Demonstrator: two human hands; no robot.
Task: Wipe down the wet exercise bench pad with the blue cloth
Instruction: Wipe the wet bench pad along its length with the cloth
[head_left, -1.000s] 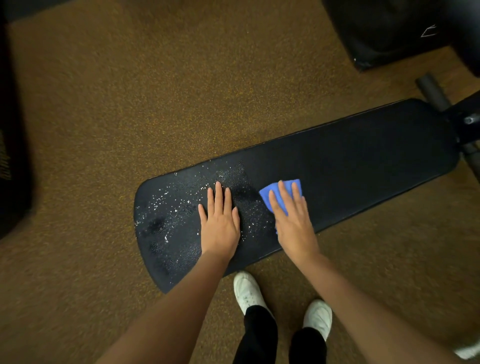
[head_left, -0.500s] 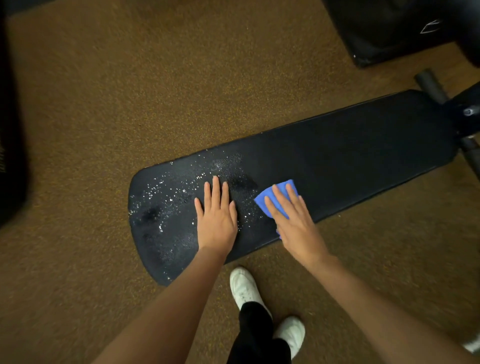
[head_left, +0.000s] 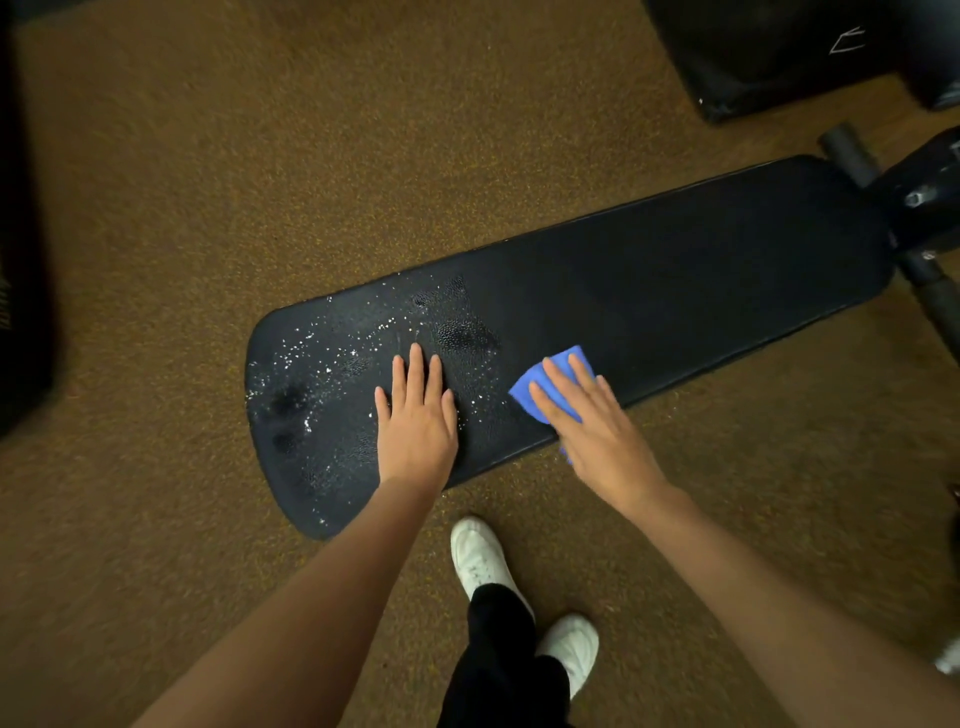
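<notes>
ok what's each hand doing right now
left hand: open, flat on the wet bench pad
right hand: open, pressing the blue cloth onto the pad

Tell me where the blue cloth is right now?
In the head view, the small folded blue cloth lies on the long black padded bench pad, near its front edge, pressed flat under the right hand. The left hand rests beside it among the water droplets.

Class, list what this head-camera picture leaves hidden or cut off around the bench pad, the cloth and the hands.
- Blue cloth: mostly covered by the right hand; its full shape is unknown.
- Bench pad under the left hand: wet or dry, hidden.
- Bench frame: cut off by the right edge.
- Dark object at the top: cropped, unidentifiable.
</notes>
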